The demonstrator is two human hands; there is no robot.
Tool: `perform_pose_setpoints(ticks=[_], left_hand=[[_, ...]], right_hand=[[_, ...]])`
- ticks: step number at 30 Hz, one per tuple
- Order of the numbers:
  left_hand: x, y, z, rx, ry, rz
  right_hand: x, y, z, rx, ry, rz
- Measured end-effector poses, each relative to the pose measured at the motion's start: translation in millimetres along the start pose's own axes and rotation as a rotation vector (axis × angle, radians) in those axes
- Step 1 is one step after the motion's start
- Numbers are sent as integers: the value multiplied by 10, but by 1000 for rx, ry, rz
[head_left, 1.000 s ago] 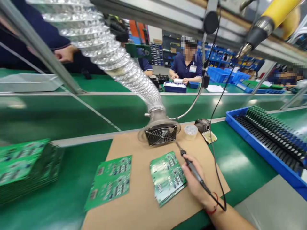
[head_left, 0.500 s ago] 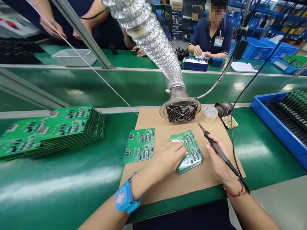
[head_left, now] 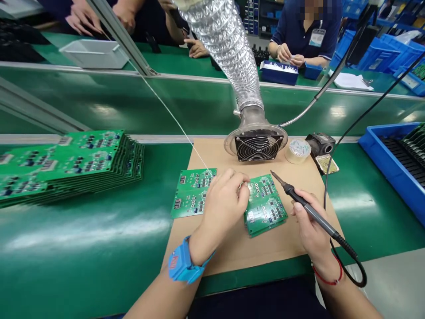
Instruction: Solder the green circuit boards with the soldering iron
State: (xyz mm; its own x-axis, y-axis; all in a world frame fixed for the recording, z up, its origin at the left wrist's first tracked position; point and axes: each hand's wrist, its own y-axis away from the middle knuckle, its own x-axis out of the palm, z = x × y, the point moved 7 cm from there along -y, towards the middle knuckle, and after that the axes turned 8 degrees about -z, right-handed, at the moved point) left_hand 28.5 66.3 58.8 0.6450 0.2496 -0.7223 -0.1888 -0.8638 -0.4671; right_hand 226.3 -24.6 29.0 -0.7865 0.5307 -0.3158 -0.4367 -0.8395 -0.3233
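My left hand [head_left: 226, 199], with a blue wrist strap [head_left: 187, 261], is closed in a pinch at the upper left edge of a green circuit board [head_left: 267, 206]. A thin pale solder wire [head_left: 179, 126] comes down from the upper left to its knuckles; the fingers hide the wire's end. In my right hand [head_left: 312, 226] is a soldering iron [head_left: 312, 210], its tip pointing up and left, just above the board's upper right corner. That board lies tilted on at least one other board. Partly behind my left hand lies another circuit board [head_left: 189, 195].
Brown cardboard [head_left: 229, 261] lies under the boards. A fume extractor fan [head_left: 259, 148] hangs behind them, near a tape roll [head_left: 298, 150] and an iron stand [head_left: 320, 144]. Stacked boards [head_left: 83, 155] stand left, a blue tray [head_left: 392, 173] right. Co-workers' hands [head_left: 290, 57] work across the bench.
My left hand has lifted off the middle of the board and moved to its upper left edge. The soldering iron stays near the board's right side. The view has shifted slightly.
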Motion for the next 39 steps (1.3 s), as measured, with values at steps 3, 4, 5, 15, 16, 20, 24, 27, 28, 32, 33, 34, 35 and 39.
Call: perform_pose_setpoints(ticks=[3, 4, 5, 15, 16, 20, 24, 27, 28, 32, 33, 34, 35, 39], left_hand=[[-16, 70, 3, 100, -48, -145], [-16, 91, 10, 121, -52, -172], [-15, 108, 17, 135, -54, -190], [-1, 132, 1, 143, -109, -205], [-2, 134, 1, 146, -111, -207], [12, 139, 8, 147, -103, -185], [40, 145, -5, 149, -109, -151], [49, 154, -29, 168, -108, -150], [53, 156, -31, 169, -106, -149], [83, 161, -16, 156, -103, -129], [92, 163, -17, 158, -100, -124], [97, 164, -22, 163, -96, -123], [101, 165, -25, 165, -93, -122], [117, 170, -45, 178, -85, -109]], right_hand=[[-33, 32, -52, -84, 8, -56], [-45, 36, -65, -107, 1, -78], [-50, 38, -71, -130, -8, -91], [8, 7, 20, -210, 57, -27], [12, 6, 23, -209, 65, -20], [28, 5, 10, -189, 87, 14], [25, 9, 13, -194, 69, 19], [32, 12, 26, -207, 53, 26], [33, 12, 29, -210, 53, 25], [29, 8, 34, -206, 66, 19], [29, 7, 35, -206, 68, 19], [29, 6, 36, -206, 68, 20], [28, 5, 38, -206, 67, 19], [27, 2, 46, -212, 56, 18]])
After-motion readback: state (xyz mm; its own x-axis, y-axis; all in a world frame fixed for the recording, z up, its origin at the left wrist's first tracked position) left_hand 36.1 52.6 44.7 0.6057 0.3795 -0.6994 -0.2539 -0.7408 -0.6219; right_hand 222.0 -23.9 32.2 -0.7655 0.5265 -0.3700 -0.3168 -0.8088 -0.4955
